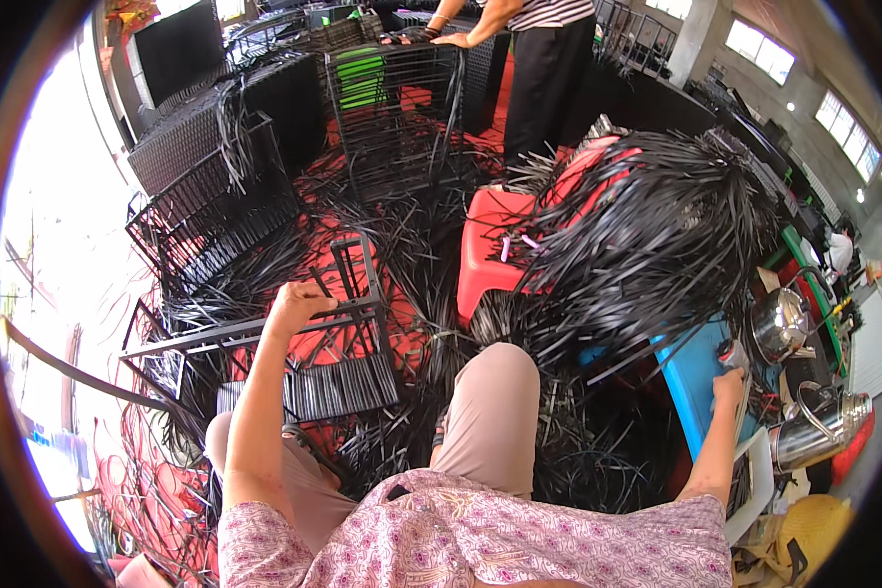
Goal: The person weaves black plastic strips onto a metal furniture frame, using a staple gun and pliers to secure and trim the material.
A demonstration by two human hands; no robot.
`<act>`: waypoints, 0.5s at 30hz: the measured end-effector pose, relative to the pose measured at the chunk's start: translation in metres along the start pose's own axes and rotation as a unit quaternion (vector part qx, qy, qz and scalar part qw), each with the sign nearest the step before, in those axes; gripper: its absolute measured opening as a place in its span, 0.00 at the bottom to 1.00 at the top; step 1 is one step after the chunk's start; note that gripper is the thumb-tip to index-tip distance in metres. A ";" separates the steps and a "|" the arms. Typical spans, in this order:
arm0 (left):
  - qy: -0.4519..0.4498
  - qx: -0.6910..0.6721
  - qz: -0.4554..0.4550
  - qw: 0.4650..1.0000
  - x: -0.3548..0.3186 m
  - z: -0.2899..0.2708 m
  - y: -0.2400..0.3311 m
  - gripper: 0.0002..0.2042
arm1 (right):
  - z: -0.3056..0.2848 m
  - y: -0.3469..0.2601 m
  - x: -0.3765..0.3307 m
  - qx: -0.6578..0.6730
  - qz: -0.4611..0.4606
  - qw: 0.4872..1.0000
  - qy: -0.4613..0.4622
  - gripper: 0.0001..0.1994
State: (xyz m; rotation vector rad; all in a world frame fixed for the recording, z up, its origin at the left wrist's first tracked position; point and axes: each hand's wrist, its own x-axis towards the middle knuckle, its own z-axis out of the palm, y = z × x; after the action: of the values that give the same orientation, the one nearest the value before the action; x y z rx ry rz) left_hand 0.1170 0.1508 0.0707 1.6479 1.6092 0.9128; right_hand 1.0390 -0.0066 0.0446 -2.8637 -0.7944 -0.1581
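My left hand (299, 308) is closed around the upper bar of a black metal frame (206, 339). The frame stands tilted in front of my left knee, and flat black strips (338, 387) are wound side by side across its lower part. Stretched out to the right, my right hand (727, 388) is closed at a small grey tool with a reddish part (732, 355). What kind of tool it is cannot be made out. It is over a blue stool or table top (694, 377). A large bundle of loose black strips (647, 225) lies over a red plastic stool (495, 235).
Loose black strips cover much of the red floor. Another dark frame (216, 211) stands at the far left. Beyond it a person (549, 78) leans hands on a partly woven frame (397, 118). Steel pots (782, 323) and a metal flask (818, 431) stand at the right.
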 end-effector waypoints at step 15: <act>0.013 0.057 0.091 0.994 0.038 -0.007 -0.011 0.11 | -0.091 -0.036 -0.098 0.294 -0.132 0.944 0.070 0.43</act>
State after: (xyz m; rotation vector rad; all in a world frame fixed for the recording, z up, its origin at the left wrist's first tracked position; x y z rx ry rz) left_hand 0.1055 0.1886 0.0667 1.8941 1.5727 0.9522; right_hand 0.9314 -0.0419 0.1243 -2.1588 -0.9942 -0.1273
